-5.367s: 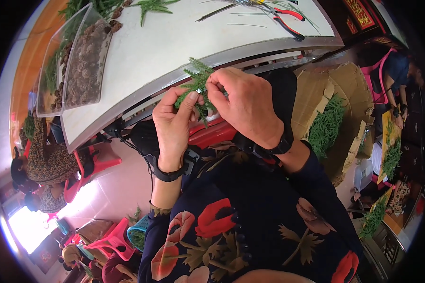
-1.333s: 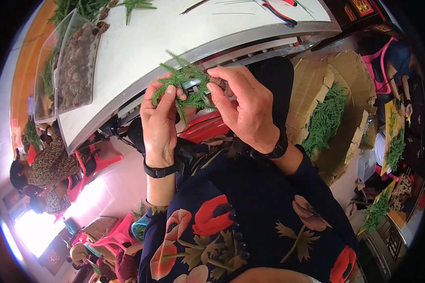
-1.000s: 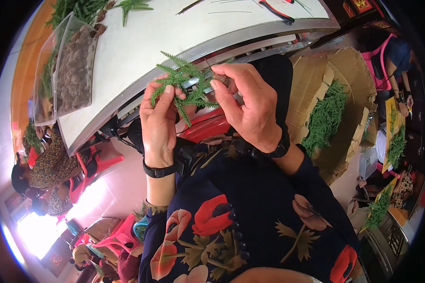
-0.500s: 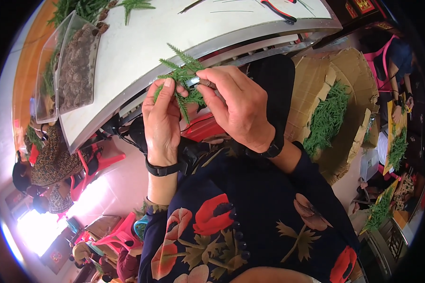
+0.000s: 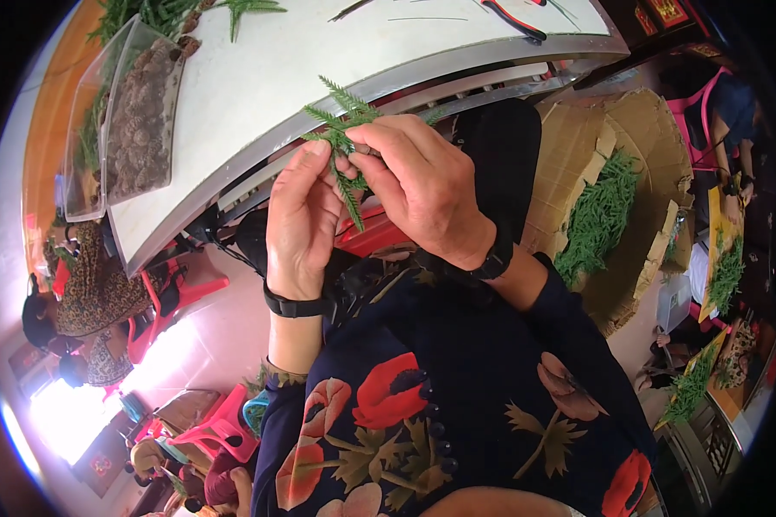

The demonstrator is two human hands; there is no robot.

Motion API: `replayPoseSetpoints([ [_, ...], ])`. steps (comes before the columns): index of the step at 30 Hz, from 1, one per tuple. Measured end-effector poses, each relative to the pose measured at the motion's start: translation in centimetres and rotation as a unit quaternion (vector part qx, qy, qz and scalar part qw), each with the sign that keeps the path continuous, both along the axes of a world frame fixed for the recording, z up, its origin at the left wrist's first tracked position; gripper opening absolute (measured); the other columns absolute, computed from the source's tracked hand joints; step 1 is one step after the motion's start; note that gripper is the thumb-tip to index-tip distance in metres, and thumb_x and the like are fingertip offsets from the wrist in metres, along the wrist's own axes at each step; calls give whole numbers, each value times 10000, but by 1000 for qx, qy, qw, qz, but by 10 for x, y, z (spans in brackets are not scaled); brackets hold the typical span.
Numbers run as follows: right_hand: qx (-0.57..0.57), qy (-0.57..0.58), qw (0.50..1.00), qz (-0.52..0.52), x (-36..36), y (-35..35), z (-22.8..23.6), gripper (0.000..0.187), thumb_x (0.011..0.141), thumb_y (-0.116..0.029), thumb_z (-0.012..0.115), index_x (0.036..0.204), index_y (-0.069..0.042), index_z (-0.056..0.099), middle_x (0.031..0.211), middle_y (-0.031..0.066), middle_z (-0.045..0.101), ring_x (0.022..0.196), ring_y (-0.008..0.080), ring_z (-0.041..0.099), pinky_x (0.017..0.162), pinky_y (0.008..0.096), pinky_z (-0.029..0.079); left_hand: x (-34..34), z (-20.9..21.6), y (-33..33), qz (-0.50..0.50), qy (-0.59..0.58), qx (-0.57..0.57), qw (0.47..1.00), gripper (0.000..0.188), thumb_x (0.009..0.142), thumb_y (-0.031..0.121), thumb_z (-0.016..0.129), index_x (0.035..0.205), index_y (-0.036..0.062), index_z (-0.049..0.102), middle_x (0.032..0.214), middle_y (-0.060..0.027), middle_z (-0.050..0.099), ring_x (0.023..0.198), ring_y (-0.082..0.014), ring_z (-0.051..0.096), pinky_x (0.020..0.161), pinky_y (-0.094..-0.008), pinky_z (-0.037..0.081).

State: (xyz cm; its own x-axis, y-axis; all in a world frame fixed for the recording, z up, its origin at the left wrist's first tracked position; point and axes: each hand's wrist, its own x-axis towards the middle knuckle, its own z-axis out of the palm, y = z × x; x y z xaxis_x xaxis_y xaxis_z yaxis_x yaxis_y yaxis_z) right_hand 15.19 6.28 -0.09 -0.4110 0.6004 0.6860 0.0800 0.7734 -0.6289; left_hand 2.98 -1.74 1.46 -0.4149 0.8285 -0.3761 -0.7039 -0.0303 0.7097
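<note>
A green artificial fir sprig (image 5: 341, 129) is held between my two hands, just past the near edge of the white table (image 5: 267, 60). My left hand (image 5: 300, 220) pinches its left side with thumb and fingers. From the right, my right hand (image 5: 431, 194) closes thumb and index finger on the sprig's middle. Several leafy tips stick out above and below the fingers. Whatever else the right fingertips hold is hidden behind them.
A clear plastic box (image 5: 140, 129) of small pine cones stands on the table's left, beside more greenery (image 5: 151, 13). Red-handled pliers (image 5: 516, 21) and thin wires (image 5: 427, 19) lie at the back. A cardboard box (image 5: 569, 125) of green sprigs (image 5: 602, 211) sits right. Other people work nearby.
Both hands have shifted slightly with the sprig, the left one to the right. My right fingers now cover the sprig's middle, where a pale strip and a small brown piece showed before.
</note>
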Motion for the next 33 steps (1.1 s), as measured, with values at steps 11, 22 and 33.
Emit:
replayPoseSetpoints([
  [11,-36,-28,997,67,4,4,-3,287,775,57,641,1047,-31,613,928,110,600,759,258,628,625,306,511,-5,-13,-3,3,-82,33,996,105,924,94,534,951,5,583,866,-67,616,778,-149,580,733,-261,481],
  [22,-142,14,987,71,10,3,3,239,775,77,643,989,-23,606,880,107,606,739,242,619,630,290,500,16,-8,1,29,117,20,992,57,884,86,612,918,40,612,764,-8,598,623,-49,510,517,-166,369],
  [33,-105,31,992,62,7,0,-8,238,759,51,683,972,-25,610,861,106,612,685,197,605,601,267,487,30,-16,11,120,348,-23,929,79,870,84,666,819,33,632,693,46,544,582,-5,426,506,-166,319],
])
